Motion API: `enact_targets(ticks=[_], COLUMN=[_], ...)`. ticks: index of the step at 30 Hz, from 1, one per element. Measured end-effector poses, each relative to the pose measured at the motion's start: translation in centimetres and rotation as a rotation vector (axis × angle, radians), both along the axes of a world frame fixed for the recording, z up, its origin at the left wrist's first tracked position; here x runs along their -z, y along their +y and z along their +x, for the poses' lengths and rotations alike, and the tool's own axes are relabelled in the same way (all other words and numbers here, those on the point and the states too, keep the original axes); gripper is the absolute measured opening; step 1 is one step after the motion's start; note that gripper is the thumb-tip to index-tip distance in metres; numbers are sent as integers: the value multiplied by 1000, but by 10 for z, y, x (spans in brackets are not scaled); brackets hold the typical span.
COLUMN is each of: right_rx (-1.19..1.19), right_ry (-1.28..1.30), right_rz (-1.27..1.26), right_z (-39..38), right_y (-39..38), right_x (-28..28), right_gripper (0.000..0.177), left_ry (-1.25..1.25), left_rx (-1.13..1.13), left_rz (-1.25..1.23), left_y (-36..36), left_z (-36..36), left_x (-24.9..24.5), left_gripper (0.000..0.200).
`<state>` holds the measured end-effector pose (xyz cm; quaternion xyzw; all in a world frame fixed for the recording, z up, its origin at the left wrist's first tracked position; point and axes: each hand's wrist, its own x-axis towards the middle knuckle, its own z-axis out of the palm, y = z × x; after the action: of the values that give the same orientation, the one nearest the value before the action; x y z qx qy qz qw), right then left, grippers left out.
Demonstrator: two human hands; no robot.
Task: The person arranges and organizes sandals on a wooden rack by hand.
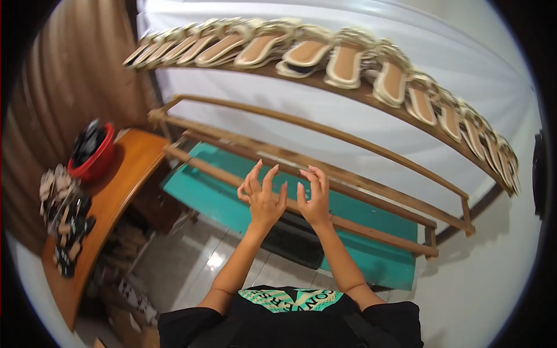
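Note:
Both hands are raised in the middle of the view, a small gap between them, in front of a wooden rack point(325, 169) with long rails. My left hand point(261, 194) has its fingers apart and bent, with nothing in it. Nothing is held by my right hand point(314, 196) either, its fingers curved and spread. Behind the hands lies a teal tabletop point(371, 217). Farther up, a row of cream sandals point(347, 58) with tan insoles lines a long wooden shelf point(290, 75).
On the left, an orange wooden desk point(130, 156) carries a red basin point(101, 155) of black items and a pile of sandals point(67, 220). Below are grey floor tiles point(191, 249). White cloth point(232, 95) hangs behind the rack, a brown curtain point(75, 75) at left.

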<state>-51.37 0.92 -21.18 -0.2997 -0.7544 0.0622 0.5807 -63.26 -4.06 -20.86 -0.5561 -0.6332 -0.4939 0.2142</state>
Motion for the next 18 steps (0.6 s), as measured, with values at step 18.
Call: enact_targets(ticks=[18], right_rx=[-1003], right_ry=[-198], right_rz=[-249], right_z=[-234], right_y=[-193], right_x=[75], right_gripper=[30], left_ry=[-225], left_rx=[-1051], left_rz=[-231], left_y=[-285], left_z=[-136], left_x=[74], left_gripper=[48])
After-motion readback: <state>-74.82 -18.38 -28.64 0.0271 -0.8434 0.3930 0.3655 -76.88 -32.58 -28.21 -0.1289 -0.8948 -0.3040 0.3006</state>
